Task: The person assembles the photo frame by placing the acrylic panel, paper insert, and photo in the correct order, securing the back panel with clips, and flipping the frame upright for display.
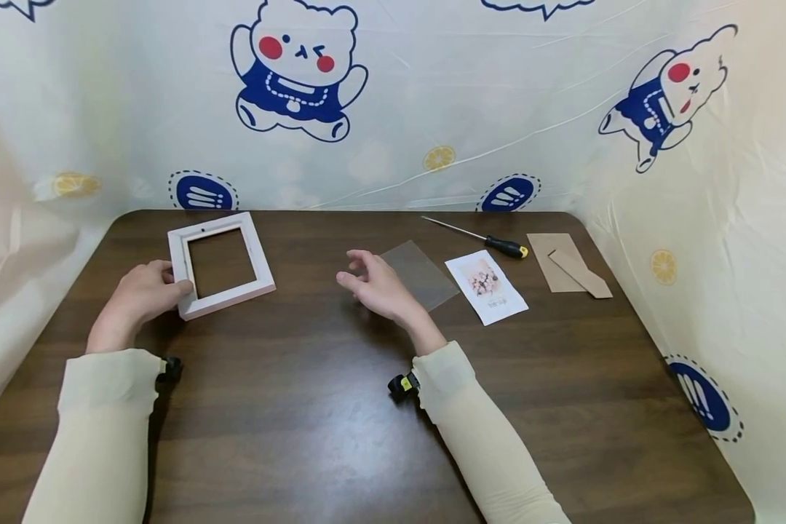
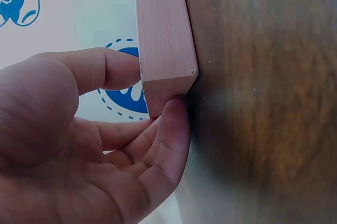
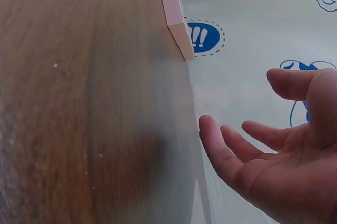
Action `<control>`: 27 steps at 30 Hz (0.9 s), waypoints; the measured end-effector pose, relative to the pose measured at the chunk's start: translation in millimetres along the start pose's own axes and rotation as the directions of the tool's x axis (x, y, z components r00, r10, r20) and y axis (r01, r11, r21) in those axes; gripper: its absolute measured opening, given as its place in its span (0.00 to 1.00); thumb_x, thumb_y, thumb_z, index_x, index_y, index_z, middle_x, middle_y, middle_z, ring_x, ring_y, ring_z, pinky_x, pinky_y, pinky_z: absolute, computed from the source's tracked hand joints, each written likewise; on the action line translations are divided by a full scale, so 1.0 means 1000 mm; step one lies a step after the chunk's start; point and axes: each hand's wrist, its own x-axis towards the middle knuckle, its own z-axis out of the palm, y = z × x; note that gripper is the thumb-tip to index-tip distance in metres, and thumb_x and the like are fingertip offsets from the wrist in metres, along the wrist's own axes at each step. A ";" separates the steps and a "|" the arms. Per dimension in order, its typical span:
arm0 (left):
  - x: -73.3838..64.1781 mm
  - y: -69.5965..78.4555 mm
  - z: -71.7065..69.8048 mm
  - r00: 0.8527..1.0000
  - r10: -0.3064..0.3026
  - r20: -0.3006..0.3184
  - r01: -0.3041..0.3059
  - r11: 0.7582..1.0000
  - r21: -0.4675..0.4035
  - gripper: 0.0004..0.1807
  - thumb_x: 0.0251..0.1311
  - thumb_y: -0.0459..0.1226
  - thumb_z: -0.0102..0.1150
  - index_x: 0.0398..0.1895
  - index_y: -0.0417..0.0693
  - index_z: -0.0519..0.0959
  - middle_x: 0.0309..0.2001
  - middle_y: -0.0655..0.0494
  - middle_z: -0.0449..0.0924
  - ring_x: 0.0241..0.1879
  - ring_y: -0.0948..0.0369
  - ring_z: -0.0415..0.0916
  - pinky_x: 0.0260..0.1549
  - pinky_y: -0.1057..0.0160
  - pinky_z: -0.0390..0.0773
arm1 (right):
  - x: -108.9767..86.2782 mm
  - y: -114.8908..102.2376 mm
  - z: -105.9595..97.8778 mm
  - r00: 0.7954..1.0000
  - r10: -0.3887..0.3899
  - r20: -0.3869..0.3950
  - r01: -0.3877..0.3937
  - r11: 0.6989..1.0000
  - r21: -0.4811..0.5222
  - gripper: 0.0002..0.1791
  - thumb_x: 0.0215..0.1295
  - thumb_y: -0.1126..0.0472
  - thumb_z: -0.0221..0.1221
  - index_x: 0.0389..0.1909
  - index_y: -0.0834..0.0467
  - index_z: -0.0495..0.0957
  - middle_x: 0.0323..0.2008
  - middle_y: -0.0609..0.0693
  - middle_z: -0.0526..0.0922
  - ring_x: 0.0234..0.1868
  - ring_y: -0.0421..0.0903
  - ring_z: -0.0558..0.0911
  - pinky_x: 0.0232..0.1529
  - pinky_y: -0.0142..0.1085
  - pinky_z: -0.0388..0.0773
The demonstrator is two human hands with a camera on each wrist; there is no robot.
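Observation:
At the left of the table my left hand [image 1: 145, 292] grips the near left corner of a pale pink-white picture frame [image 1: 236, 293]. In the left wrist view the thumb lies on the frame's face, and the fingers curl against its side [image 2: 163, 34]. An opening in the frame's middle shows the brown table. Above the table's middle hovers my right hand [image 1: 383, 287], fingers loosely bent and nothing between them. Just beside and partly behind it lies a clear sheet [image 1: 422, 280]. The right wrist view shows the frame [image 3: 172, 2] apart from the right hand [image 3: 274, 166].
Right of the clear sheet lies a white card with a flower picture [image 1: 487, 306]. Behind it is a black-handled screwdriver [image 1: 506, 247]. A brown backing board [image 1: 546, 255] with a stand strip [image 1: 583, 278] lies near the right edge. A printed curtain [image 1: 393, 109] hangs around the table.

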 end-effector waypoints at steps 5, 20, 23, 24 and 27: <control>0.003 0.005 0.002 1.000 0.001 0.012 -0.001 1.000 -0.005 0.43 0.74 0.46 0.53 0.74 0.16 0.53 0.59 0.20 0.65 0.52 0.33 0.67 0.55 0.31 0.78 | 0.000 -0.001 -0.002 1.000 -0.004 -0.006 0.004 1.000 -0.021 0.34 0.79 0.52 0.60 0.79 0.58 0.64 0.68 0.59 0.75 0.61 0.54 0.82 0.62 0.47 0.81; 0.000 0.023 0.008 0.995 0.050 0.082 -0.049 0.999 -0.009 0.44 0.74 0.45 0.55 0.77 0.19 0.51 0.64 0.19 0.65 0.55 0.32 0.69 0.60 0.29 0.76 | -0.001 -0.001 -0.002 0.999 -0.016 0.027 0.019 0.995 -0.102 0.34 0.79 0.51 0.59 0.80 0.58 0.63 0.63 0.56 0.78 0.46 0.47 0.87 0.53 0.40 0.83; 0.001 0.030 0.011 0.993 0.079 0.085 -0.078 0.997 -0.008 0.43 0.74 0.44 0.54 0.77 0.19 0.52 0.63 0.20 0.65 0.55 0.32 0.69 0.59 0.30 0.77 | -0.001 0.000 -0.003 0.999 -0.025 0.027 0.028 0.994 -0.109 0.34 0.79 0.52 0.59 0.80 0.59 0.63 0.62 0.57 0.79 0.44 0.47 0.87 0.51 0.40 0.83; 0.001 0.032 0.012 0.992 0.088 0.085 -0.088 0.996 -0.006 0.42 0.74 0.43 0.54 0.76 0.19 0.52 0.63 0.20 0.66 0.55 0.32 0.69 0.59 0.30 0.77 | -0.001 0.001 -0.003 0.999 -0.028 0.027 0.031 0.993 -0.111 0.35 0.79 0.52 0.59 0.80 0.60 0.63 0.62 0.57 0.79 0.43 0.47 0.87 0.51 0.40 0.83; 0.002 0.039 0.016 0.990 0.115 0.085 -0.116 0.993 0.000 0.41 0.73 0.42 0.54 0.76 0.19 0.54 0.62 0.20 0.67 0.55 0.33 0.69 0.58 0.30 0.77 | -0.001 0.003 -0.004 0.999 -0.033 0.027 0.036 0.992 -0.125 0.34 0.79 0.52 0.59 0.80 0.60 0.63 0.62 0.57 0.79 0.41 0.46 0.87 0.51 0.39 0.83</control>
